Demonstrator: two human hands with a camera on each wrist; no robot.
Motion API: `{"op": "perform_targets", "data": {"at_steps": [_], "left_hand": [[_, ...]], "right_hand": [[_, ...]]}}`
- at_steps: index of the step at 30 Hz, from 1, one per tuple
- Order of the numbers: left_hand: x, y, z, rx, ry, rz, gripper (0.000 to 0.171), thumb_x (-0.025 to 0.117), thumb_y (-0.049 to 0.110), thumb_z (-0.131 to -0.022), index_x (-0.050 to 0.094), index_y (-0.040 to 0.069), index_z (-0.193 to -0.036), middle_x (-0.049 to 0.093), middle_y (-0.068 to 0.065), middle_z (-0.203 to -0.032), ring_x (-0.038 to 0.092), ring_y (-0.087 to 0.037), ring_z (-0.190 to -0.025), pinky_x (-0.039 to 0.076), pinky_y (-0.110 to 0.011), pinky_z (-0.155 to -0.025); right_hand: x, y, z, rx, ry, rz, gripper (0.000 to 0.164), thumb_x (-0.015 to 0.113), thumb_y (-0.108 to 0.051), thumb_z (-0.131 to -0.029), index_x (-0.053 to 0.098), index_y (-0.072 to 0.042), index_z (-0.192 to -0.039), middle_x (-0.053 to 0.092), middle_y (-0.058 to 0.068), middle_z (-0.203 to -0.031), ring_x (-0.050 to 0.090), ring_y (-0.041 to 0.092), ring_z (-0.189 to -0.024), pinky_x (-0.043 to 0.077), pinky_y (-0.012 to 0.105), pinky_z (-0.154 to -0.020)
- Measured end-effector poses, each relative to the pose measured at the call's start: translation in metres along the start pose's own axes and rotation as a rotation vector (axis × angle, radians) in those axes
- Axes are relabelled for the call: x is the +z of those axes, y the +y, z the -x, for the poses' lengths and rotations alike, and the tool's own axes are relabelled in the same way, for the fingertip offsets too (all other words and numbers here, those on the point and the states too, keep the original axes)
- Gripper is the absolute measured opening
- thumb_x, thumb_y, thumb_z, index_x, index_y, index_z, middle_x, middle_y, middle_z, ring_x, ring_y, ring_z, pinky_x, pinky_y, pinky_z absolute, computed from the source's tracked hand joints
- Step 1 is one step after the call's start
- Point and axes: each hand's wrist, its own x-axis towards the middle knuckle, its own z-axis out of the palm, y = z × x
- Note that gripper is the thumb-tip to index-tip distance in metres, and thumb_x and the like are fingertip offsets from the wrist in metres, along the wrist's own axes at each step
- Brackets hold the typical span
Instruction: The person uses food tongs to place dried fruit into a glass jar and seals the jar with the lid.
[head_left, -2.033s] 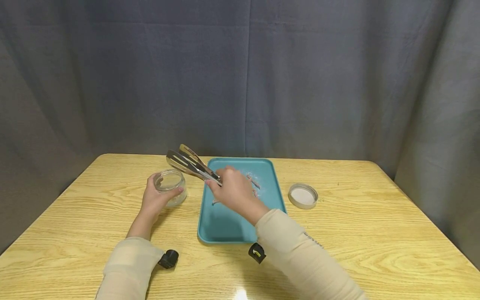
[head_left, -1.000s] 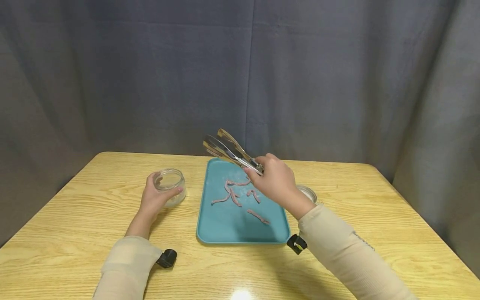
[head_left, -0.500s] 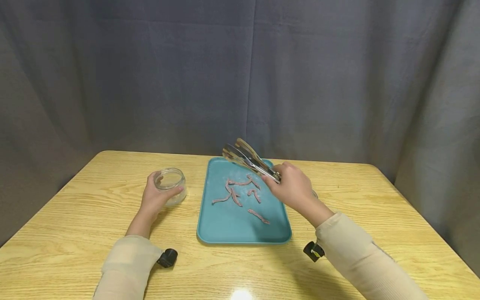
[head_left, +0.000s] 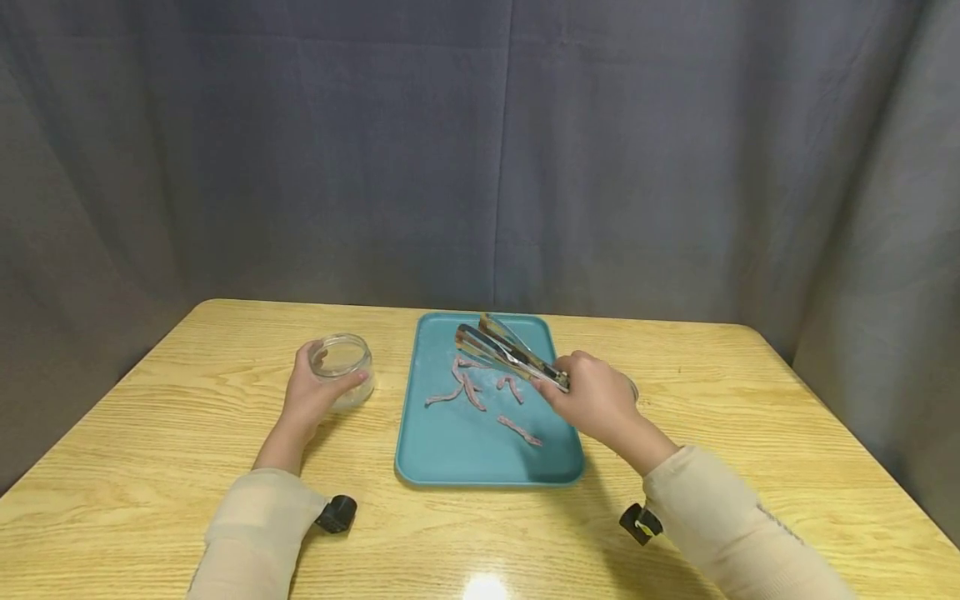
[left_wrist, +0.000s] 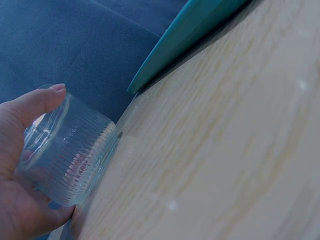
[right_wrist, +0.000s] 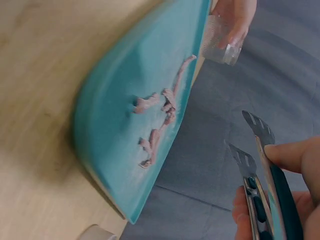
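My left hand [head_left: 306, 398] grips a clear glass jar [head_left: 351, 400] round its side, thumb in front. Something pink shows low through the ribbed glass jar [left_wrist: 82, 150] in the left wrist view. Over the tray's far right part, my right hand [head_left: 596, 400] holds metal tongs [head_left: 512, 357], whose slotted ends stand apart with nothing between them. Beneath lie several thin pinkish strips [head_left: 470, 393] on a teal tray [head_left: 480, 462], with white powder around them. One separate strip [head_left: 519, 431] lies nearer the front. The right wrist view shows the tongs [right_wrist: 282, 200] tilted beside the tray.
Behind my right hand, a lid [head_left: 634, 389] is mostly hidden; part of the lid [right_wrist: 97, 233] shows in the right wrist view. The tray lies on a wooden table [head_left: 750, 467], with a grey curtain [head_left: 375, 167] behind its far edge.
My right hand has carried the tongs rightward from near the jar, then lowered them over the tray. My left hand keeps its grip on the jar.
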Motion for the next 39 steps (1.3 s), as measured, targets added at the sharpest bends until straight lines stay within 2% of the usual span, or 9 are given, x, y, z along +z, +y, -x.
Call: {"op": "perform_targets", "data": {"at_steps": [4,7,16,24,32,39], "left_hand": [[0.000,0.000,-0.001,0.006,-0.001,0.002,0.096,0.072,0.029,-0.070,0.006,0.010,-0.137,0.014,-0.017,-0.138,0.018,-0.038,-0.122,0.024,-0.048,-0.094],[0.000,0.000,-0.001,0.009,0.000,0.001,0.096,0.072,0.030,-0.070,0.006,0.009,-0.137,0.014,-0.017,-0.138,0.018,-0.038,-0.122,0.023,-0.048,-0.095],[0.000,0.000,0.000,0.006,-0.005,-0.003,0.096,0.072,0.030,-0.070,0.006,0.010,-0.137,0.014,-0.017,-0.139,0.017,-0.039,-0.122,0.024,-0.048,-0.094],[-0.001,0.002,0.001,0.001,-0.005,-0.001,0.095,0.071,0.028,-0.071,0.006,0.009,-0.137,0.013,-0.017,-0.139,0.018,-0.039,-0.122,0.025,-0.048,-0.094],[0.000,0.003,0.002,-0.005,-0.006,0.003,0.095,0.071,0.027,-0.071,0.005,0.010,-0.137,0.013,-0.017,-0.139,0.017,-0.038,-0.122,0.024,-0.047,-0.095],[-0.001,0.003,0.002,-0.005,-0.003,0.004,0.095,0.071,0.027,-0.071,0.005,0.009,-0.137,0.013,-0.017,-0.139,0.018,-0.038,-0.122,0.024,-0.047,-0.095]], "right_hand": [[0.007,0.005,0.005,-0.071,0.041,0.058,0.037,0.061,-0.037,-0.078,0.065,-0.005,-0.095,0.058,0.007,-0.079,0.040,0.011,-0.043,0.032,0.027,-0.037],[0.012,0.009,0.009,-0.113,0.035,0.051,0.033,0.063,-0.033,-0.077,0.065,-0.002,-0.090,0.058,0.008,-0.077,0.042,0.011,-0.045,0.035,0.027,-0.040],[0.026,0.013,0.017,-0.075,-0.056,0.039,0.030,0.063,-0.032,-0.077,0.064,-0.005,-0.091,0.058,0.004,-0.077,0.045,0.011,-0.052,0.037,0.028,-0.043],[0.032,0.013,0.021,-0.119,-0.038,0.051,0.020,0.067,-0.028,-0.075,0.063,-0.009,-0.076,0.054,0.000,-0.067,0.042,0.011,-0.050,0.035,0.028,-0.042],[0.036,0.011,0.021,-0.138,-0.034,0.075,0.015,0.066,-0.024,-0.076,0.062,-0.010,-0.073,0.050,-0.001,-0.063,0.039,0.010,-0.048,0.033,0.026,-0.040],[0.038,0.011,0.022,-0.173,-0.006,0.096,0.019,0.065,-0.021,-0.077,0.055,-0.014,-0.063,0.041,-0.003,-0.057,0.037,0.009,-0.046,0.032,0.025,-0.039]]}}
